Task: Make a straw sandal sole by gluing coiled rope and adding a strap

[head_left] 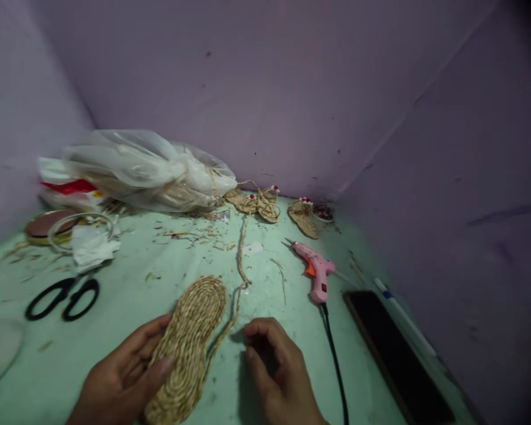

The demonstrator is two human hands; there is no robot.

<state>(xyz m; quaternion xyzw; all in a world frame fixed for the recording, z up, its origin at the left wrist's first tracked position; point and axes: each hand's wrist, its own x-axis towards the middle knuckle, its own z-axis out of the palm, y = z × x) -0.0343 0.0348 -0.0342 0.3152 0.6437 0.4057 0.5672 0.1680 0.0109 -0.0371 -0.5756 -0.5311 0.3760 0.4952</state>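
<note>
Pale-green table (128, 295), lower centre: left hand (124, 372) holds the woven sole (190, 336) in a closed grip; right hand (278, 372) curls beside the braided cord (241, 254) (grip state unclear). Holding the sole flat likely keeps the cord snug.

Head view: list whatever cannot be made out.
All in the head view:
Left hand: fingertips hidden under the woven straw sole.
Right hand: curled fingers hide whether it pinches anything.
Plastic bag: contents blurred by cloudy film.
Small dish by the far wall: contents too small.
</note>
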